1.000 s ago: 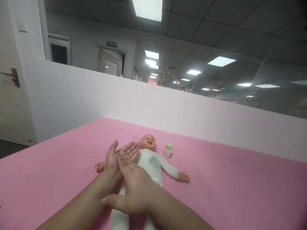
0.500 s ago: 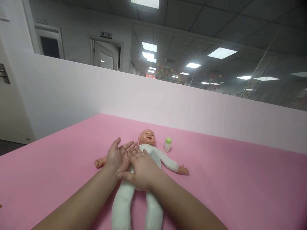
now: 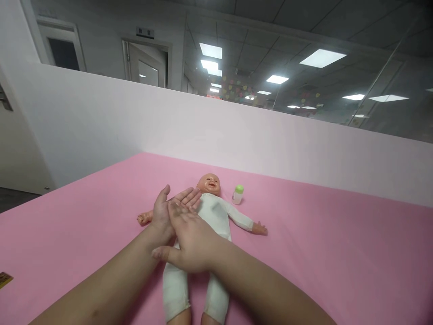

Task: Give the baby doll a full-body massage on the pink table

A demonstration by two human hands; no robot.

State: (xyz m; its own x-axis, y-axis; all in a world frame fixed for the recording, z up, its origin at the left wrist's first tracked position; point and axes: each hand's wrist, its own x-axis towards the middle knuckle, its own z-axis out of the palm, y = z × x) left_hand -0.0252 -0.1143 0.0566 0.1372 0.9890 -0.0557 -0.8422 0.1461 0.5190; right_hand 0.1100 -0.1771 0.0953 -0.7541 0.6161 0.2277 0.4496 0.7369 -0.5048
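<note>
A baby doll (image 3: 216, 216) with a white cloth body lies on its back on the pink surface, arms spread. Above its torso my left hand (image 3: 165, 212) is palm up with fingers stretched out. My right hand (image 3: 194, 239) lies palm down across the left palm, its fingers extended and thumb apart. Neither hand shows anything held. Part of the doll's trunk and one of its arms are hidden behind my hands. To the right of the doll's head stands a small baby bottle (image 3: 237, 195) with a green cap.
The pink padded surface (image 3: 321, 243) ends at a low white wall (image 3: 237, 131) at the back. Glass panels rise above that wall. A yellow-and-dark label (image 3: 5, 280) lies at the left edge. A door (image 3: 20, 144) stands at far left.
My right hand has slid back along the left palm toward the wrist, uncovering the left fingers and more of the doll's chest. The camera has tipped slightly downward.
</note>
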